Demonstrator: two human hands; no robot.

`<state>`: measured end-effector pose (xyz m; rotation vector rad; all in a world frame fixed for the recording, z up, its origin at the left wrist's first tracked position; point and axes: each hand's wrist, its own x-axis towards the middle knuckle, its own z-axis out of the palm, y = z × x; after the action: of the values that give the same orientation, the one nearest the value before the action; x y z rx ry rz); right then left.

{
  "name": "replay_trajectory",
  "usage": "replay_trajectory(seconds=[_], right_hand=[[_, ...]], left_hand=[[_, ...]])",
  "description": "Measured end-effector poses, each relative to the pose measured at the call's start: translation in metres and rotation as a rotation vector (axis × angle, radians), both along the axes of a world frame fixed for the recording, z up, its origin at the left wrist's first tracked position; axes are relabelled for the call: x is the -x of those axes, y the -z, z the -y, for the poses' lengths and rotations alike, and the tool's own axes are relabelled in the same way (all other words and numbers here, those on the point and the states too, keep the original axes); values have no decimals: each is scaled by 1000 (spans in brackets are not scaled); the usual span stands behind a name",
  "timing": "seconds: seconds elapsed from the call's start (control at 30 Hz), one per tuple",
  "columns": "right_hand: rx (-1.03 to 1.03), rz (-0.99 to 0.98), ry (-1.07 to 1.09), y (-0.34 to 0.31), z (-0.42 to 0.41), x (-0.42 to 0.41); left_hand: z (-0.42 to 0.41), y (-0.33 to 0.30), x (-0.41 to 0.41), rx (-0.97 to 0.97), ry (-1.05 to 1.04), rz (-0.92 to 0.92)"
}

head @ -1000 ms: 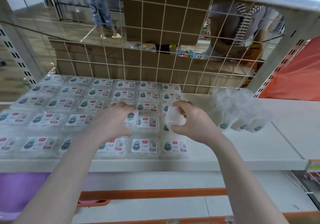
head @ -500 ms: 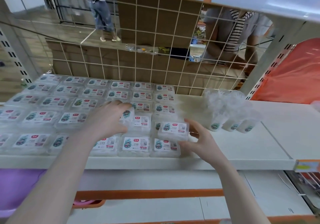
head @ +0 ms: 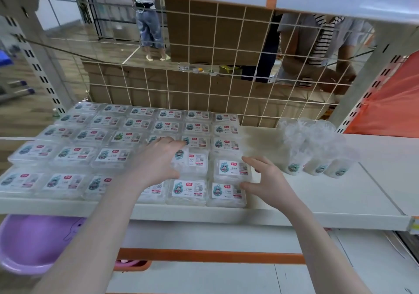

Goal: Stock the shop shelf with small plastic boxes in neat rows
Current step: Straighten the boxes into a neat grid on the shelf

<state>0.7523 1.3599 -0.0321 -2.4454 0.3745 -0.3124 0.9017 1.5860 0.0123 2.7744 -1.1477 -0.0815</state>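
Since the frame a second back, the right hand point(head: 269, 180) has brought its clear box point(head: 232, 171) down from mid-air onto the shelf point(head: 317, 194), and the view has tipped up slightly. I now read that box lying flat, label up, at the right end of the second row from the front, sitting a little high, as if resting on a box beneath. Right hand: thumb and fingers spread loosely round the box's right edge, fingertips touching it. Left hand point(head: 162, 159): palm down, fingers curled over another box point(head: 189, 161) one column left; I cannot tell how firm that hold is. Key relation: the placed box lies just left of the right hand, long axis across the shelf, parallel to its neighbours. I judge a small leftward nudge would square it.
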Motion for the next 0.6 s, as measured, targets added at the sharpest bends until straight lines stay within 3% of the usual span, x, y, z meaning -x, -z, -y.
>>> replay_trajectory(seconds=[0.13, 0.6], right_hand=[[129, 17, -17, -2, -7, -9], [262, 90, -29, -5, -16, -18]], left_hand=[[-2, -2, 3, 14, -12, 5], [-31, -7, 23, 62, -167, 10]])
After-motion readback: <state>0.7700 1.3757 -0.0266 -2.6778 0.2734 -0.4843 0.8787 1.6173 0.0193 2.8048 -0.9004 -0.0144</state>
